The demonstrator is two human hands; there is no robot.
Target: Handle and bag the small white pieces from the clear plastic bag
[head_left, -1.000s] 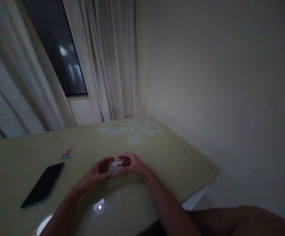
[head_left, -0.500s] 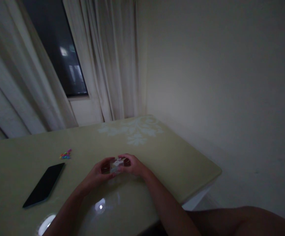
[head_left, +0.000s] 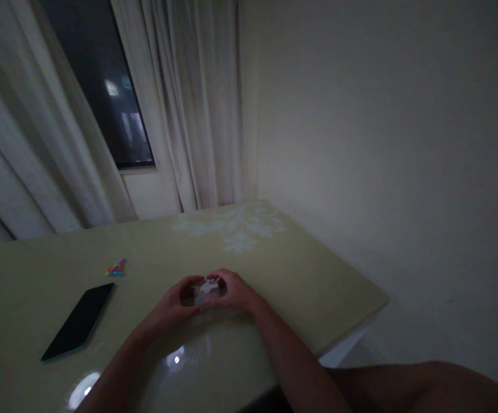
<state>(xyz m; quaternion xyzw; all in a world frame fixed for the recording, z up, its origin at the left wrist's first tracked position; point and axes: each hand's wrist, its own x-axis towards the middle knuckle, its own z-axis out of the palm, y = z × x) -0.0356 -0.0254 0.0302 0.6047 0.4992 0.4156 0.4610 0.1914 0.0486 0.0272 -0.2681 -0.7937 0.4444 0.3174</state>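
- Clear packet (head_left: 206, 290) is held just above the table (head_left: 300, 275), near its front edge, pinched between the curled fingertips of the left hand (head_left: 172, 304) and right hand (head_left: 235, 291) (print too blurred to read).
- Left of it lies a dark phone (head_left: 79, 321).
- Coloured bits (head_left: 115, 268) lie farther back.

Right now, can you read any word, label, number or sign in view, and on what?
No text can be read anywhere.
Packet, held between left hand and right hand: pale marks, too blurred and dim to read.
Phone on the table: screen dark, nothing on it.
Coloured bits: too small to show any text.
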